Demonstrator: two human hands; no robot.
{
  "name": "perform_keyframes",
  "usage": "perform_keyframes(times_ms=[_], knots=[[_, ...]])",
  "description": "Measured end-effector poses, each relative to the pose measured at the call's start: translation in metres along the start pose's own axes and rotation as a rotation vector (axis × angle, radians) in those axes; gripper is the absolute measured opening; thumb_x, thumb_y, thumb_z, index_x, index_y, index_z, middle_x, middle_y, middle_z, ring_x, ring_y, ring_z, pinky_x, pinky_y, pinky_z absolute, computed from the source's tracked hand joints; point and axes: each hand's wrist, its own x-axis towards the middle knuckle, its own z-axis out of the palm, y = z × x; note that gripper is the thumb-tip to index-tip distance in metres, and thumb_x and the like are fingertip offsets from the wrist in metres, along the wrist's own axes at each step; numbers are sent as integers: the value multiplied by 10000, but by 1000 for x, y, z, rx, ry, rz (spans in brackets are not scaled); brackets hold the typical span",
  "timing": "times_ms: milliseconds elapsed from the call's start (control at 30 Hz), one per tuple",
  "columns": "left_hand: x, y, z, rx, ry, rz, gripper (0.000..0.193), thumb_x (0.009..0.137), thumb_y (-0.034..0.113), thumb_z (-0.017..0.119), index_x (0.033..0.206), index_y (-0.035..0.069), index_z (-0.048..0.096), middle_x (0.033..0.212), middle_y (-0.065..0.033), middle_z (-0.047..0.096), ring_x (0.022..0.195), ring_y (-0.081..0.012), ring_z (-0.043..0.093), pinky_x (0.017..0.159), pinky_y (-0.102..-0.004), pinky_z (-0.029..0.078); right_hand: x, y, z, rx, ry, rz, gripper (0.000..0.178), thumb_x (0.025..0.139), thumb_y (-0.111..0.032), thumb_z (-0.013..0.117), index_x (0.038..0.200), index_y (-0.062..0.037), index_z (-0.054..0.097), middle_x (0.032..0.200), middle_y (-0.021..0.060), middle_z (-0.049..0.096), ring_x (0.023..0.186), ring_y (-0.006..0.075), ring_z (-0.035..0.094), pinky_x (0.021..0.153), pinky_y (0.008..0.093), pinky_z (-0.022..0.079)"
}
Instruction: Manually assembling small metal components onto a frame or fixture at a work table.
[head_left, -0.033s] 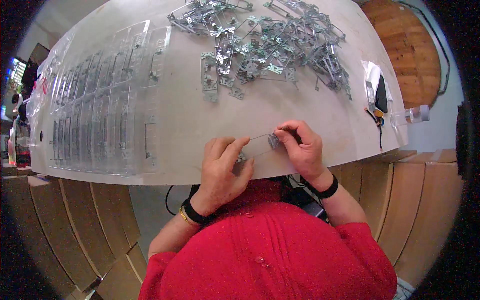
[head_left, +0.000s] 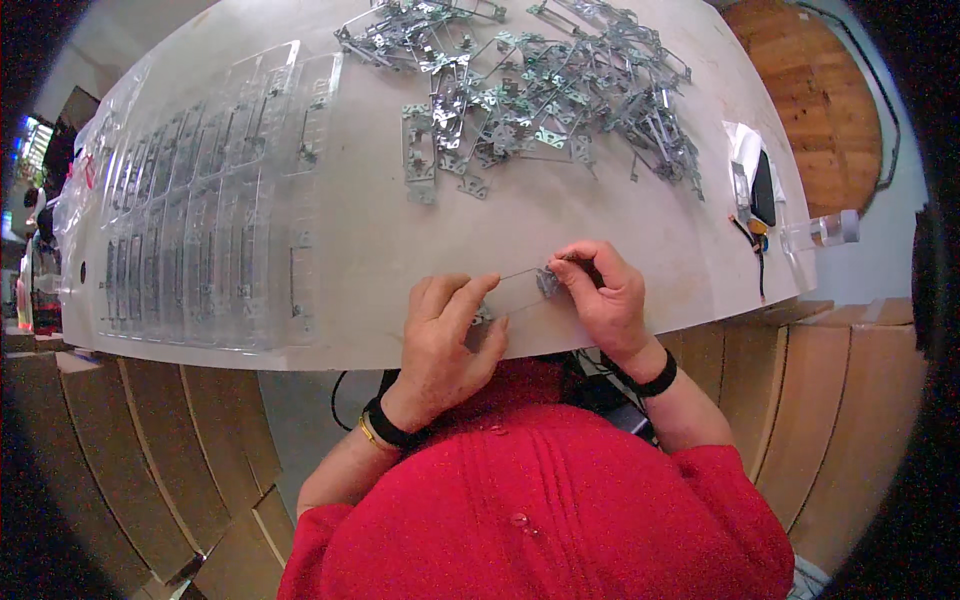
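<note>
Between my hands, just above the table's near edge, is a small metal frame (head_left: 547,283) with thin rods and a plate at either end. My left hand (head_left: 445,325) grips its left end, fingers curled round a plate that they partly hide. At the other end, my right hand (head_left: 603,292) pinches the frame between thumb and forefinger. Farther back lies a tangled heap of similar metal frames (head_left: 560,100). One frame (head_left: 420,155) rests at the heap's near left side.
On the left, clear plastic trays (head_left: 300,265) hold rows of metal frames on the white table (head_left: 370,230). A black phone-like object (head_left: 763,190) lies at the right beside a clear bottle (head_left: 825,230). Cardboard boxes (head_left: 840,400) stand along the table's near side.
</note>
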Motion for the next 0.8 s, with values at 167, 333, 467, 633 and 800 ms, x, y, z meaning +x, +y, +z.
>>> perform_keyframes(times_ms=[167,333,467,633,800], knots=[[-1,0,0,17,-3,-9,492,743,68,782,1221,52,667,1097,-184,618,1003,-351,597,856,-422,512,3,-6,0,-35,-21,-46,123,918,-36,717,1035,-63,689,902,91,726,796,190,702,705,307,547],[-1,0,0,18,-6,-14,484,749,77,779,1219,54,668,1096,-181,619,1004,-352,597,860,-424,511,2,-5,0,-14,3,1,124,905,-30,728,1020,-61,693,886,76,719,792,182,694,705,304,543],[0,0,1,22,-3,-7,484,749,80,781,1219,53,667,1096,-182,618,1004,-354,596,861,-425,511,3,-6,1,-23,2,-40,110,908,-36,731,1007,-63,692,882,77,716,789,169,686,706,297,539],[0,0,2,27,13,-4,489,744,77,790,1216,52,666,1089,-179,617,1001,-356,595,859,-425,512,3,-5,-1,-13,5,-13,98,907,-41,736,992,-64,693,869,75,708,778,171,682,703,298,539],[-1,0,3,9,11,-12,494,736,62,791,1214,52,666,1078,-174,618,993,-351,596,846,-417,514,2,-3,-1,-20,9,-43,105,893,-37,741,983,-64,695,873,84,705,784,190,687,703,308,540]])
